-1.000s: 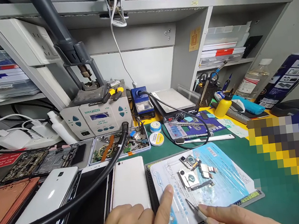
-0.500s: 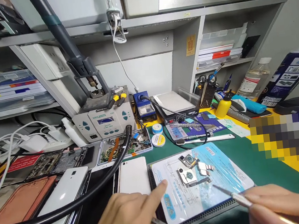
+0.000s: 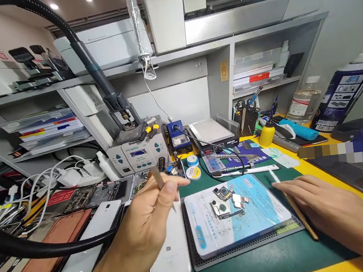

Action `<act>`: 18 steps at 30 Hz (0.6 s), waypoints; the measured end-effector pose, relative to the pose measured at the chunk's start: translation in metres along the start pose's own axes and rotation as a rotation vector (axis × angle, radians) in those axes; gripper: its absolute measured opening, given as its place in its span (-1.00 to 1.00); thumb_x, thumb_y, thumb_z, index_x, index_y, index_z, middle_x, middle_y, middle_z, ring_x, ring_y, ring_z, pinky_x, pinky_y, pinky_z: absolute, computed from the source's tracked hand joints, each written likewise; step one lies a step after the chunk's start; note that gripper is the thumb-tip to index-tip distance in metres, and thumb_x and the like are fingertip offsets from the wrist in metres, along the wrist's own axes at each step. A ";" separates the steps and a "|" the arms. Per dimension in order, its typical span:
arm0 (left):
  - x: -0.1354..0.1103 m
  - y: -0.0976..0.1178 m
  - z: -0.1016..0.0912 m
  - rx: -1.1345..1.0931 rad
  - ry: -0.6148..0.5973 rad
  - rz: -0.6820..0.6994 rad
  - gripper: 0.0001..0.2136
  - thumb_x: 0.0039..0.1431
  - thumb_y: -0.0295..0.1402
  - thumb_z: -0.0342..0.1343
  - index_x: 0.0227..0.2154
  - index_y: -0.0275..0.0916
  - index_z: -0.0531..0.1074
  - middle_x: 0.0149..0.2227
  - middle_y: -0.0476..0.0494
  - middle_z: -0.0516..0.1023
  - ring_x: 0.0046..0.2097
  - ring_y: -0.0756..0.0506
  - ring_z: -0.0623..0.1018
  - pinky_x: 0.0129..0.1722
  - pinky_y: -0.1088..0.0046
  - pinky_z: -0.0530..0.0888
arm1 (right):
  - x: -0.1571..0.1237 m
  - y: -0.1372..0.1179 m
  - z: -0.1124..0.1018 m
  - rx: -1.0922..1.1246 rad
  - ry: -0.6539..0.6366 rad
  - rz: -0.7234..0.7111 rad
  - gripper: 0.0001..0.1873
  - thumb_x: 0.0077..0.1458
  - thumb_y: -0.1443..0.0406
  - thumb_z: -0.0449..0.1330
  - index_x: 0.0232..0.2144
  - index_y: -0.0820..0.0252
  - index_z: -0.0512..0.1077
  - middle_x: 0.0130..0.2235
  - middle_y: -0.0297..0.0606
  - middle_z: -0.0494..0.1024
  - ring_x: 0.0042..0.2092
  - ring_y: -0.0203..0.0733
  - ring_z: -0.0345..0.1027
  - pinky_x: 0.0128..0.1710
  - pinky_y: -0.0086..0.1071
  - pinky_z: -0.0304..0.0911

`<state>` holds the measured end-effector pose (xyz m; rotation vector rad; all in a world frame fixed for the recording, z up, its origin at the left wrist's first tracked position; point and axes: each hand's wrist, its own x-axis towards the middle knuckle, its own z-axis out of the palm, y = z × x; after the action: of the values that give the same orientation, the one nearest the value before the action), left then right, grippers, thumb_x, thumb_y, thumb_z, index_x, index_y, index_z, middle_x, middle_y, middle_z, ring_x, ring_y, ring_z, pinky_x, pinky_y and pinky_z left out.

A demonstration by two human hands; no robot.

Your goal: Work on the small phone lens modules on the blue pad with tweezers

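Raised over the left of the bench, my left hand (image 3: 147, 223) is closed round metal tweezers (image 3: 158, 178), their thin tip pointing down over a white phone (image 3: 171, 259). My right hand (image 3: 324, 207) rests at the right, its fingertips closed on a slim tool with a pale metal end and a brown handle (image 3: 300, 216). That tool lies beside a blue-and-white packaged pad (image 3: 209, 239). On the pad are phone camera modules (image 3: 220, 208), a small silver flex-cable part (image 3: 239, 200) and a thin dark strip. Both hands are apart from these parts.
A perforated dark mat (image 3: 215, 261) lies under the pad. Phones and back covers (image 3: 71, 231) are stacked left, below a thick black hose (image 3: 50, 253). Behind stand a hot-air station (image 3: 139, 156), small round tins (image 3: 193, 172), a heating plate (image 3: 214, 132) and a yellow bottle (image 3: 267, 134).
My left hand has lifted from beside the pad and turned, tweezers upright. My right hand has moved the slim tool away from the camera modules to the pad's right side. The view has shifted.
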<state>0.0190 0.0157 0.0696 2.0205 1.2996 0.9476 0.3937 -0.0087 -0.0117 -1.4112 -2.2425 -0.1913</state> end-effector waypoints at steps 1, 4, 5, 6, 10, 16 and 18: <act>0.004 0.007 0.001 0.001 -0.010 0.037 -0.60 0.46 -0.03 -0.16 -0.05 -0.10 0.52 -0.12 -0.02 0.48 0.00 -0.04 0.46 0.11 0.45 0.33 | 0.002 0.002 0.000 0.007 0.004 -0.017 -0.64 0.26 0.42 0.09 -0.04 0.10 0.62 -0.17 -0.11 0.70 -0.19 0.03 0.62 -0.20 -0.23 0.55; 0.015 0.024 0.004 -0.021 -0.083 0.128 -0.63 0.49 -0.08 -0.16 0.05 -0.05 0.49 -0.09 0.02 0.46 -0.01 0.02 0.46 0.10 0.52 0.32 | 0.005 -0.003 -0.005 0.027 0.071 -0.056 -0.63 0.22 0.46 0.13 0.00 0.09 0.58 -0.12 -0.11 0.71 -0.17 0.02 0.63 -0.18 -0.29 0.55; 0.019 0.030 0.005 -0.025 -0.111 0.152 -0.64 0.49 -0.09 -0.16 0.05 -0.05 0.48 -0.11 0.03 0.47 -0.04 0.03 0.47 0.05 0.53 0.34 | 0.007 -0.008 -0.009 0.037 0.103 -0.051 -0.64 0.23 0.45 0.15 0.01 0.08 0.56 -0.10 -0.10 0.70 -0.15 0.02 0.63 -0.17 -0.30 0.54; 0.022 0.035 0.006 -0.022 -0.136 0.174 -0.64 0.49 -0.09 -0.16 0.04 -0.06 0.49 -0.11 0.03 0.47 -0.07 0.03 0.47 0.01 0.52 0.36 | 0.010 -0.016 -0.014 0.067 0.127 -0.037 -0.67 0.25 0.42 0.17 0.02 0.07 0.53 -0.07 -0.09 0.69 -0.14 0.02 0.63 -0.17 -0.31 0.53; 0.034 0.059 0.019 0.034 -0.229 0.281 -0.60 0.49 -0.10 -0.18 -0.16 -0.16 0.53 -0.05 -0.02 0.49 -0.02 -0.02 0.46 -0.01 0.45 0.38 | 0.040 -0.065 -0.037 0.479 0.035 0.161 -0.76 0.28 0.17 0.27 -0.04 0.10 0.54 -0.31 -0.23 0.63 -0.35 -0.15 0.51 -0.42 -0.43 0.45; 0.042 0.077 0.043 0.154 -0.261 0.401 -0.53 0.50 -0.12 -0.25 -0.15 -0.21 0.55 -0.26 -0.07 0.32 -0.13 -0.04 0.40 -0.02 0.37 0.42 | 0.094 -0.112 -0.042 0.787 -0.081 -0.003 -0.73 0.27 0.17 0.24 -0.42 0.19 0.53 -0.40 -0.32 0.56 -0.41 -0.25 0.42 -0.46 -0.48 0.40; 0.043 0.072 0.039 0.157 -0.258 0.402 -0.55 0.48 -0.07 -0.22 -0.03 -0.17 0.54 -0.21 -0.09 0.33 -0.09 -0.05 0.41 0.03 0.34 0.42 | 0.100 -0.110 -0.038 0.767 -0.032 -0.012 -0.70 0.23 0.16 0.27 -0.50 0.19 0.52 -0.47 -0.35 0.55 -0.46 -0.25 0.42 -0.51 -0.48 0.38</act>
<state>0.1008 0.0249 0.1120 2.4906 0.8697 0.7351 0.2739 0.0076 0.0830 -0.9725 -2.0032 0.6278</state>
